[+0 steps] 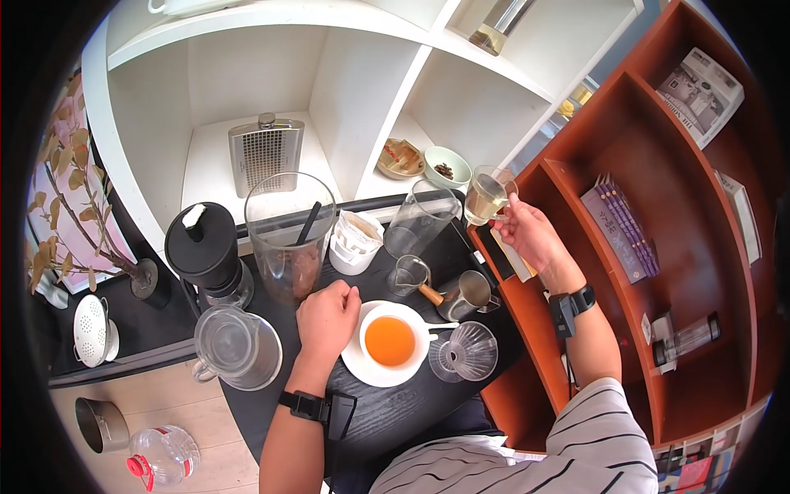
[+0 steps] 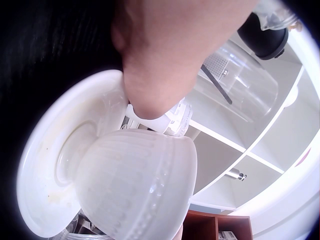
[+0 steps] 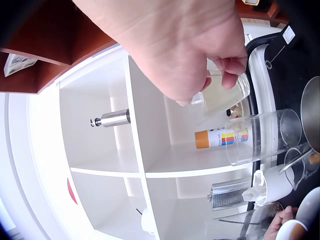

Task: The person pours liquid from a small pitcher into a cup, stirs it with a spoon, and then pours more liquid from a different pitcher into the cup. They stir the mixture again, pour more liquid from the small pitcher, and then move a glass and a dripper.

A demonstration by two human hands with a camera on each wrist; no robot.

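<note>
My right hand pinches the handle of a small glass cup of pale liquid, raised at the table's back right; the right wrist view shows fingertips against the glass. The left hand lies loosely curled at the left edge of a white saucer, with nothing seen in it; whether it touches the saucer I cannot tell. On that saucer stands a white cup of orange liquid, its ribbed side large in the left wrist view.
Around the saucer stand a glass pitcher, a black grinder, a tall clear container, a metal jug and a ribbed glass dripper. White shelves rise behind; a red-brown shelf is at the right.
</note>
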